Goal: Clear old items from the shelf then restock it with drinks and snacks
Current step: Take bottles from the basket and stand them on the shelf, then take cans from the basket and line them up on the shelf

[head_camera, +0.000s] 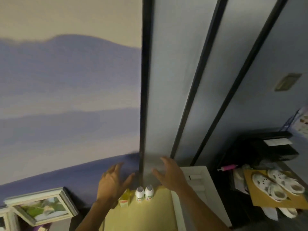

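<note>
Two small white drink bottles (144, 194) stand side by side at the back of a pale yellow shelf top (150, 215), against the wall. A small yellow juice carton (124, 200) stands just left of them. My left hand (111, 180) hovers above and left of the carton, fingers spread, holding nothing. Above and right of the bottles is my right hand (170, 172), also spread and empty. Both hands are raised in front of the wall.
Framed pictures (45, 207) lean at the lower left. A white louvred panel (198, 184) stands right of the shelf. Further right, white clogs (276, 185) lie on cardboard beside a dark stand (266, 149). Dark vertical strips (144, 80) run up the wall.
</note>
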